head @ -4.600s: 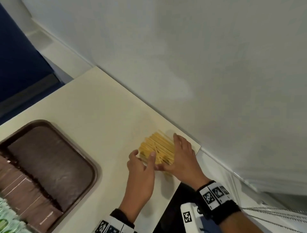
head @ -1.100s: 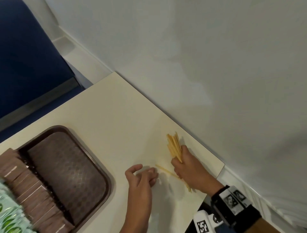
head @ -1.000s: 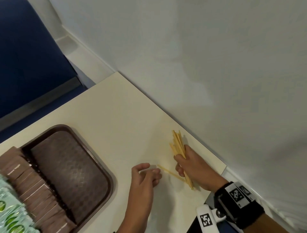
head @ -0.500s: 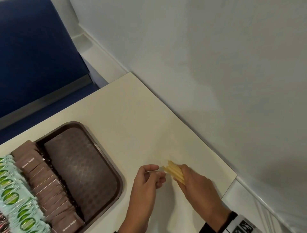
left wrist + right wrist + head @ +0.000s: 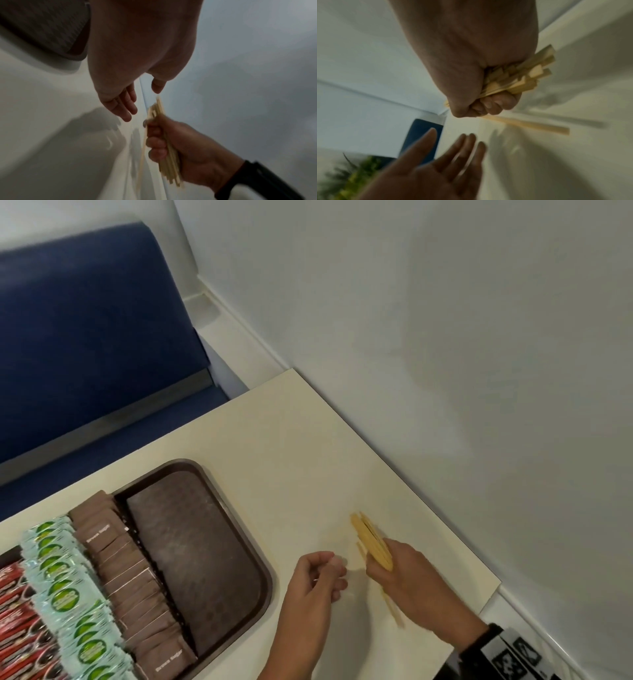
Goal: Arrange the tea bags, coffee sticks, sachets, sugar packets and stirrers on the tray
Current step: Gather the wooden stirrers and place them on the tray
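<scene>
The right hand [image 5: 411, 580] is gripping a bundle of wooden stirrers [image 5: 371, 541] in a curled fist above the tabletop [image 5: 308, 460], right of the tray [image 5: 267, 587]. The left hand [image 5: 317, 583] is hovering just beside it, fingers loosely extended, holding nothing. One loose stirrer [image 5: 530, 125] is lying beneath the fist.

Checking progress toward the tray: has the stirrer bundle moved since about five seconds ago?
Yes. The stirrers then lay as a pile by the table's wall-side edge; now the right hand grips them, lifted, nearer the tray.
</scene>
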`<action>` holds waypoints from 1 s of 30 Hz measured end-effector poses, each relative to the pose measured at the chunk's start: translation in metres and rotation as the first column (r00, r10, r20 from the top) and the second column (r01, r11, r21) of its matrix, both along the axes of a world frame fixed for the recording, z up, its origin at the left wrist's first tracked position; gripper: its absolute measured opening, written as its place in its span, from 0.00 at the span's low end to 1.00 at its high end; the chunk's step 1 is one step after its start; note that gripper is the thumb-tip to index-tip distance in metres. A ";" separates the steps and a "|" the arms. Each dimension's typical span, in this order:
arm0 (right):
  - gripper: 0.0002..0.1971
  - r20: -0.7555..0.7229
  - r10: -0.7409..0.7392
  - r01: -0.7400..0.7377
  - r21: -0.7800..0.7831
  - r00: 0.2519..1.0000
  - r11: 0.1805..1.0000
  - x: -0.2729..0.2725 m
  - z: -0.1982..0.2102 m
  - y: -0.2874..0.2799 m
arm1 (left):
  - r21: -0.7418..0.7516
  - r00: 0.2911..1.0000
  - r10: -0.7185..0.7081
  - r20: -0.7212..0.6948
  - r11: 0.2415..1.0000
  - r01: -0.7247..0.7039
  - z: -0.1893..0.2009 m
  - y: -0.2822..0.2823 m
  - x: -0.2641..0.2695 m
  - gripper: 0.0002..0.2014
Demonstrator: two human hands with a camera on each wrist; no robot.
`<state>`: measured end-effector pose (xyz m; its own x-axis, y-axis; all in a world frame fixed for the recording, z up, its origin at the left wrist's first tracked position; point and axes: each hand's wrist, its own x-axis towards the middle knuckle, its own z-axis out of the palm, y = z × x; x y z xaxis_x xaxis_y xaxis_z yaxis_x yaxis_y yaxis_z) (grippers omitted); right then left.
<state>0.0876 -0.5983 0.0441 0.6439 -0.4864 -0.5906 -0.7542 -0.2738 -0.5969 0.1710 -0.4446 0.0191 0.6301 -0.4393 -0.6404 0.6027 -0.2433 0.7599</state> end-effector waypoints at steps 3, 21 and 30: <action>0.11 0.142 -0.117 0.064 0.333 0.983 0.941 0.026 0.034 0.010 | -0.070 0.997 -0.054 0.059 0.996 0.058 0.024 0.002 0.012 0.20; 0.16 0.242 -0.102 -0.130 0.778 0.965 0.615 0.178 0.124 0.127 | -0.255 0.898 0.422 0.124 0.888 -0.382 0.138 0.093 0.110 0.14; 0.10 0.211 -0.038 -0.160 0.838 0.977 0.521 0.175 0.110 0.184 | -0.048 0.855 0.481 0.192 0.875 -0.481 0.124 0.159 0.114 0.13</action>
